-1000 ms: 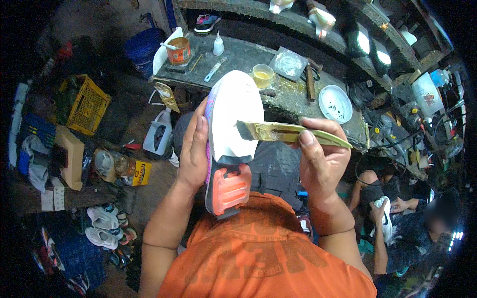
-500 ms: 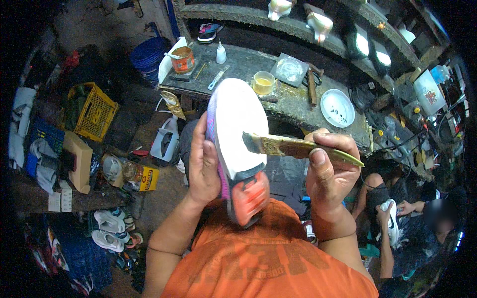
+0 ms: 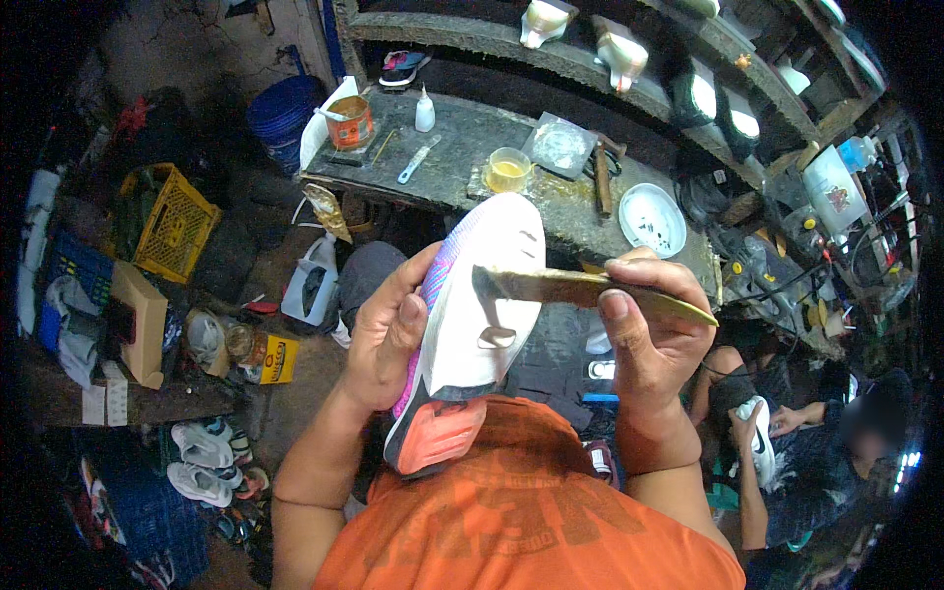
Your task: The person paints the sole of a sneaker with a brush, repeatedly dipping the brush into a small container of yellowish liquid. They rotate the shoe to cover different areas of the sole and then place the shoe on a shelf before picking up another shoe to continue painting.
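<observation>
My left hand (image 3: pixel 383 339) grips a shoe (image 3: pixel 467 339) from its left side, with the sole turned up toward me. The sole is white over the forefoot and middle, orange-red at the heel end; a purple, pink and blue upper shows along the left edge. In my right hand (image 3: pixel 654 339) a flat brush (image 3: pixel 560 286) with a yellowish, stained handle is pinched between thumb and fingers. Its dark bristle end touches the white part of the sole. A small shiny wet-looking patch lies lower on the white area.
Behind the shoe, a dark workbench (image 3: pixel 452 182) carries a tub of yellowish liquid (image 3: pixel 507 172), an orange can (image 3: pixel 350 122), a squeeze bottle (image 3: pixel 425 111), a hammer (image 3: pixel 603 179) and a white dish (image 3: pixel 652 220). Right, a co-worker's hands hold a white shoe (image 3: pixel 758 438). Left stands a yellow crate (image 3: pixel 175 224).
The shoe has tilted and its heel end has swung left and down. The brush stays against the sole, its handle nearly where it was. The whole view has shifted slightly.
</observation>
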The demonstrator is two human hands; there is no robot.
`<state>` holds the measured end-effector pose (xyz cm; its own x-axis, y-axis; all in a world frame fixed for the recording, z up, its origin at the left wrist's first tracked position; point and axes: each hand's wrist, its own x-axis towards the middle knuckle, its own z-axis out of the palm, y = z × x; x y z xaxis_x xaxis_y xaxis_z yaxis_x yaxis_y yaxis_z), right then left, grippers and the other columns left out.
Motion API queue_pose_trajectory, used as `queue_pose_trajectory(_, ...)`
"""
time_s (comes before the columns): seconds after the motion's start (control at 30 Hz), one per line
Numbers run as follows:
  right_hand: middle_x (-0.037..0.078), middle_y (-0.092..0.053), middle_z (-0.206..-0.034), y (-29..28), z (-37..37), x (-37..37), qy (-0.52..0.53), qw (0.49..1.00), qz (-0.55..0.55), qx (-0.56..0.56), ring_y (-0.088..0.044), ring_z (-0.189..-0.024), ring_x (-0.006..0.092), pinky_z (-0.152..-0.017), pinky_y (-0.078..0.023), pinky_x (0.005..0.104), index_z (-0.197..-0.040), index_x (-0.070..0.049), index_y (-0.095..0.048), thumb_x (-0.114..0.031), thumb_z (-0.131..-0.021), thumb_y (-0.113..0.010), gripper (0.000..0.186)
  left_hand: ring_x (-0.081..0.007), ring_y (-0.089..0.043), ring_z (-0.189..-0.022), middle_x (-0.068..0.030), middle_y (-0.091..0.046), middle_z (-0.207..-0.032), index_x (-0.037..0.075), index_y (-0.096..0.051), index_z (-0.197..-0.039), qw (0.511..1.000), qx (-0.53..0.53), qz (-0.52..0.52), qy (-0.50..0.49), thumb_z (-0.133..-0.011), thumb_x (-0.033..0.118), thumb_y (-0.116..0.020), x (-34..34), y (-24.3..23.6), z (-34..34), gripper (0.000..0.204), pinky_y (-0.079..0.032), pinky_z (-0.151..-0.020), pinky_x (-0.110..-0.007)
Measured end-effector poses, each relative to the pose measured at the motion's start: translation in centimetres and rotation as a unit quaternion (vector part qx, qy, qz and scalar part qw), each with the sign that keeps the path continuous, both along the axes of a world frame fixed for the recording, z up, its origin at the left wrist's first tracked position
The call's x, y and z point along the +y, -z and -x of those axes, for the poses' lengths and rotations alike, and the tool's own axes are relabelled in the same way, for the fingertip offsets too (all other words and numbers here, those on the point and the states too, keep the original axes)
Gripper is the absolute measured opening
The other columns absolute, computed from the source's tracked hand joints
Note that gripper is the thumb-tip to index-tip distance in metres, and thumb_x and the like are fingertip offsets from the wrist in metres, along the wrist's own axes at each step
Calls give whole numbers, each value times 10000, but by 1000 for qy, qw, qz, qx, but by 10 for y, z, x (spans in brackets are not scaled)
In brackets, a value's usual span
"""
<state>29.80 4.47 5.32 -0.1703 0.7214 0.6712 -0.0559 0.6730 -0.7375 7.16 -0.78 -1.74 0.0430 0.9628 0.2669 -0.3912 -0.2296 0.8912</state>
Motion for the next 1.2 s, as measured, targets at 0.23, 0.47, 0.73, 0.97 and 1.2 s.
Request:
queue_pose_trajectory(0.23, 123, -717, -952, -9, -11, 0, 25, 995, -66, -77, -633, -815, 209, -725, -495, 296, -1064, 35, -711, 12, -824, -778, 250, -173, -571, -1224, -115, -592, -1358, 27, -410, -1494, 1000, -9, -3, 29, -1045, 370, -532, -3, -5, 1, 578, -451, -1044, -339)
queue_pose_trajectory(0.47, 121, -735, -940, -6, -12, -5, 21, 993, -70, -90, -652, -798, 225, -724, -489, 317, -1043, 8, -721, 14, -788, -796, 266, -220, -547, -1269, -134, -558, -1398, 30, -416, -1482, 999, 38, 13, 1, -1027, 468, -512, -2, -6, -2, 639, -437, -1078, -391)
queue_pose_trajectory(0.73, 116, -731, -935, -5, -14, -3, 47, 996, -55, -50, -643, -801, 217, -733, -480, 319, -1040, 12, -721, 8, -797, -791, 253, -220, -552, -1260, -141, -563, -1391, 27, -409, -1487, 998, 57, 15, 5, -1035, 442, -505, -4, -8, -3, 621, -439, -1072, -384)
queue_pose_trajectory(0.97, 111, -724, -911, -4, -17, -2, 37, 996, -48, -70, -631, -795, 211, -749, -469, 319, -1018, 18, -727, -23, -812, -787, 219, -160, -578, -1202, -101, -594, -1353, 29, -407, -1496, 999, 40, -12, 7, -1062, 326, -504, -4, -7, -5, 535, -460, -1024, -327)
queue_pose_trajectory(1.2, 96, -719, -869, -2, -17, -4, 31, 995, -51, -78, -630, -751, 209, -722, -451, 321, -1002, -1, -730, -17, -794, -794, 218, -161, -573, -1211, -110, -592, -1357, 29, -407, -1495, 1000, 24, -6, 18, -1060, 330, -507, -4, -7, -6, 538, -456, -1027, -326)
